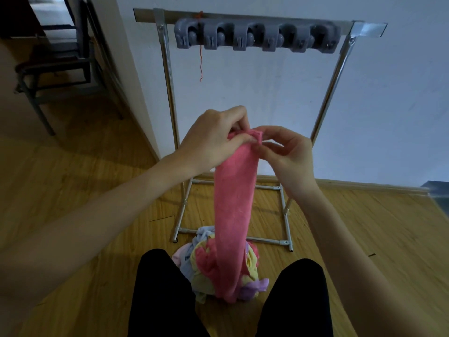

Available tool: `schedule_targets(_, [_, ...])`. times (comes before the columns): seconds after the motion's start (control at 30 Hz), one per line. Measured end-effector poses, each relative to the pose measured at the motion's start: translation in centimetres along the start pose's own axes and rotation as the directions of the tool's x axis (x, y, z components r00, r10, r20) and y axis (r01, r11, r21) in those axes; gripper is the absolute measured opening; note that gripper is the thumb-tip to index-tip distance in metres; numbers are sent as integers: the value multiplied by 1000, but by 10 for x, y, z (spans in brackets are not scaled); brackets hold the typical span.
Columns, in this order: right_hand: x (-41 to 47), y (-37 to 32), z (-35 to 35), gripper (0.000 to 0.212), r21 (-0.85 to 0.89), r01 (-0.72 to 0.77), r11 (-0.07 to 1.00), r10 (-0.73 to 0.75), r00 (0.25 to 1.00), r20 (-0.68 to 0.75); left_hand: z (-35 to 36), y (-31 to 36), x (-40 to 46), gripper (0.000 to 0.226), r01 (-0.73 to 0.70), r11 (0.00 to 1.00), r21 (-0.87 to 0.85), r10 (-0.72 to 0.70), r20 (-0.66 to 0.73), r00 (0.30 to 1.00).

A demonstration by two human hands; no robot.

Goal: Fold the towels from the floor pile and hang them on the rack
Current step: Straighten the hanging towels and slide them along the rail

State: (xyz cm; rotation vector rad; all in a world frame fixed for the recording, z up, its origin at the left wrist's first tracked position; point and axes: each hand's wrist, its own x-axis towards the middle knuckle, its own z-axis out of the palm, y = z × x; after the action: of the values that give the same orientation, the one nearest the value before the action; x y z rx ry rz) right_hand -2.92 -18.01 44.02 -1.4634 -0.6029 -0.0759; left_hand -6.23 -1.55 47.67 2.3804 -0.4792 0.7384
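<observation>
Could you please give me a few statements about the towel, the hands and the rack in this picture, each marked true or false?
1. Both hands, the left hand and the right hand, pinch the top edge of the pink towel. True.
2. The pink towel is draped over the rack. False: it hangs from the hands in front of the rack.
3. A pile of towels lies on the floor between the person's legs. True.
4. The grey clip strip on the rack holds a yellow towel. False: no towel hangs in it.

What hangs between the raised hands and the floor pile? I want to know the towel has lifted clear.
In the head view, the pink towel pinched by both hands hangs straight down; its lower end reaches the floor pile, so it is not clear.
</observation>
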Motion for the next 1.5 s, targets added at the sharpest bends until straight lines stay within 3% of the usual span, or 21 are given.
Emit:
schedule_targets(0.17, [28,-7,7,31,16,24,1000,-22,996,-87,0,-9,4,38,-51,999,-19,45,-246,968])
schedule_targets(0.27, [41,-6,9,28,40,-4,999,8,994,-110,9,-29,-10,77,103,992,-68,-120,-344,931])
schedule_targets(0.37, [47,-6,11,24,63,-44,997,50,993,-105,20,-52,-32,79,321,900,-295,-379,-163,911])
schedule_targets(0.43, [49,-8,13,23,83,-58,995,67,992,-106,33,-69,-46,56,461,776,-430,-480,70,874])
schedule_targets(0.5, [49,-10,16,23,80,-61,995,70,991,-111,50,-84,-59,38,545,659,-519,-522,207,827])
schedule_targets(0.77, [56,-12,17,19,164,-84,983,129,950,-283,128,-118,-102,29,713,554,-430,-581,414,701])
schedule_targets(0.87, [59,-6,7,19,214,-78,974,168,879,-446,145,-123,-111,26,734,531,-423,-616,402,677])
schedule_targets(1.03, [32,36,-26,19,221,-206,953,302,660,-687,140,-134,-107,30,784,476,-398,-672,410,617])
schedule_targets(1.17, [-16,88,-46,27,261,-388,884,448,541,-712,111,-125,-88,34,699,564,-439,-619,336,710])
schedule_targets(1.27, [-52,138,-47,34,277,-588,760,613,506,-606,80,-100,-65,26,632,645,-429,-496,395,774])
schedule_targets(1.33, [-73,162,-45,39,164,-734,659,697,513,-502,61,-84,-50,9,606,700,-379,-396,500,770])
schedule_targets(1.4, [-87,170,-39,39,-78,-824,561,753,547,-366,47,-72,-39,12,559,763,-324,-300,588,751])
schedule_targets(1.47, [-91,168,-32,39,-403,-766,500,733,623,-274,37,-63,-31,17,535,798,-277,-243,665,706])
schedule_targets(1.5, [-88,163,-30,39,-497,-684,534,660,705,-260,33,-59,-28,21,522,812,-261,-218,694,686])
